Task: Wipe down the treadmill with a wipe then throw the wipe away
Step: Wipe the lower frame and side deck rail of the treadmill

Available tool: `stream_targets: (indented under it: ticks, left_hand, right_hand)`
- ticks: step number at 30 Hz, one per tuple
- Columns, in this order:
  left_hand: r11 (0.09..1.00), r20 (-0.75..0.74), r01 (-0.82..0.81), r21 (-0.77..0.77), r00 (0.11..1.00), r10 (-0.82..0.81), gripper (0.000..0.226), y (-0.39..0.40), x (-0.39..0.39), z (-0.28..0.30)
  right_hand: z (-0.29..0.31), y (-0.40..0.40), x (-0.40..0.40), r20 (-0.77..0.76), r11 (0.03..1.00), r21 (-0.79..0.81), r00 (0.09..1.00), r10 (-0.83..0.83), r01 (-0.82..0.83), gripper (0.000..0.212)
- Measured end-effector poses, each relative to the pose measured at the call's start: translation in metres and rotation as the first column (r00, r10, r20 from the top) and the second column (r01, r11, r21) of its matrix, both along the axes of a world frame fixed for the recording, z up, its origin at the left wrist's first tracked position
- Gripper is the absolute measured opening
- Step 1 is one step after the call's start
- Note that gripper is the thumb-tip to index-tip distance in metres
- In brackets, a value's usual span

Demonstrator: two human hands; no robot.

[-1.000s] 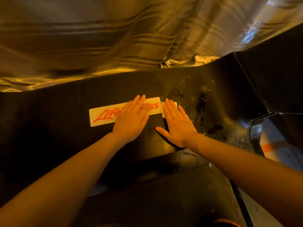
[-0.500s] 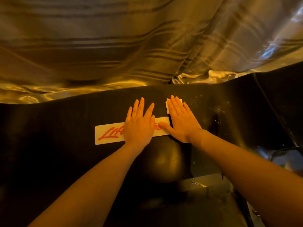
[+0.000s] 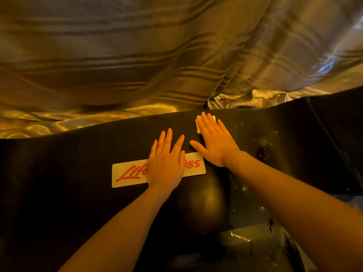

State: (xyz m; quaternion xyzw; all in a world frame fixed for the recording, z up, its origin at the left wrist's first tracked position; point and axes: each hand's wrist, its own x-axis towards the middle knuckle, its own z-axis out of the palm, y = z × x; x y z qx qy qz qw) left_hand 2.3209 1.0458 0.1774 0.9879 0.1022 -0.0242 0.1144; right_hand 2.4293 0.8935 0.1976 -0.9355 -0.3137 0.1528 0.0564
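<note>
Right hand (image 3: 215, 143) flat, fingers straight and together, pressing a small pale folded wipe (image 3: 198, 124) onto the treadmill's black hood (image 3: 78, 158), near its far edge; only the wipe's corners show past the fingertips. Left hand (image 3: 167, 165) flat too, fingers slightly spread, holding nothing, palm over a white rectangular label (image 3: 129, 174). Red script reads "Life" at left and "ss" at right; the middle is hidden. Hood matte, smooth, with glinting specks right of the hands. Shiny striped fabric (image 3: 157, 55) hangs in folds behind.
</note>
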Motion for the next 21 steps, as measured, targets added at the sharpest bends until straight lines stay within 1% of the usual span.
stream_targets:
  ticks: [3, 6, 8, 11, 14, 17, 21]
  left_hand:
    - [1.000, 0.014, -0.002, 0.004, 1.000, 0.002, 0.053, 0.000, 0.000, -0.002]
    - [1.000, 0.014, -0.005, 0.004, 1.000, 0.005, 0.053, 0.000, 0.001, -0.004]
    - [1.000, 0.020, 0.001, 0.014, 1.000, -0.002, 0.055, -0.001, 0.000, -0.003]
    - [1.000, 0.013, 0.002, 0.017, 1.000, -0.002, 0.056, 0.000, 0.000, -0.002]
    - [1.000, 0.002, 0.002, 0.014, 1.000, -0.002, 0.055, 0.000, 0.000, -0.002]
    - [1.000, 0.008, 0.004, 0.013, 1.000, -0.004, 0.056, 0.000, 0.000, -0.002]
    - [1.000, 0.007, 0.000, 0.015, 1.000, 0.000, 0.055, 0.000, 0.000, -0.002]
  right_hand:
    - [0.000, -0.012, -0.022, -0.001, 0.999, 0.019, 0.999, 0.044, -0.044, 0.091]
    - [-0.001, -0.017, -0.030, -0.024, 0.997, 0.004, 0.997, 0.071, -0.071, 0.094]
    - [-0.002, -0.013, -0.019, -0.011, 0.997, -0.002, 0.997, 0.078, -0.078, 0.091]
    - [-0.003, 0.001, 0.009, 0.011, 1.000, 0.004, 1.000, 0.026, -0.026, 0.080]
    - [-0.003, 0.012, 0.020, 0.018, 1.000, -0.005, 1.000, -0.006, 0.006, 0.077]
    - [-0.004, 0.005, 0.006, 0.005, 0.999, 0.028, 1.000, -0.021, 0.021, 0.078]
    - [-0.004, -0.024, -0.040, -0.018, 0.999, 0.048, 1.000, 0.010, -0.009, 0.083]
